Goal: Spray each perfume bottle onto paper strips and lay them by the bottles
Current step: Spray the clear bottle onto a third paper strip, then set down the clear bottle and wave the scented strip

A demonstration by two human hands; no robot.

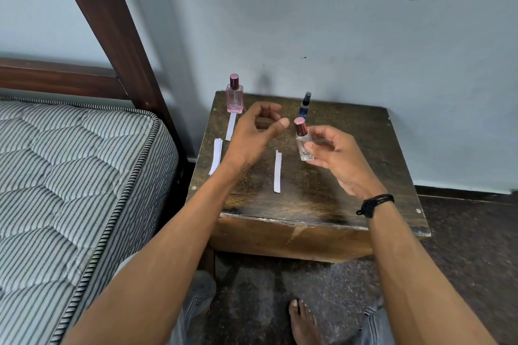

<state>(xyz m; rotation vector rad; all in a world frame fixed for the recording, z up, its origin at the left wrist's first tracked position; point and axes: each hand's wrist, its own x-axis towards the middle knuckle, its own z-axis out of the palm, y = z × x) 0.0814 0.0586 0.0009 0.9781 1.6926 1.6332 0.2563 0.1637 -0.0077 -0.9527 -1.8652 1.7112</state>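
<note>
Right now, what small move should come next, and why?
Probably the left hand pulls the cap off the clear bottle that the right hand holds: the cap is on, so it cannot spray yet, and the empty left hand hovers right beside it.

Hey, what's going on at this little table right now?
A person sits at a small wooden table beside a bed. Their right hand holds a clear perfume bottle, cap on, while the left hand hovers empty next to it. A pink perfume bottle stands at the back with a paper strip in front of it, and a small blue spray bottle stands nearby. A second strip lies mid-table, and spare strips lie at the left edge.
</note>
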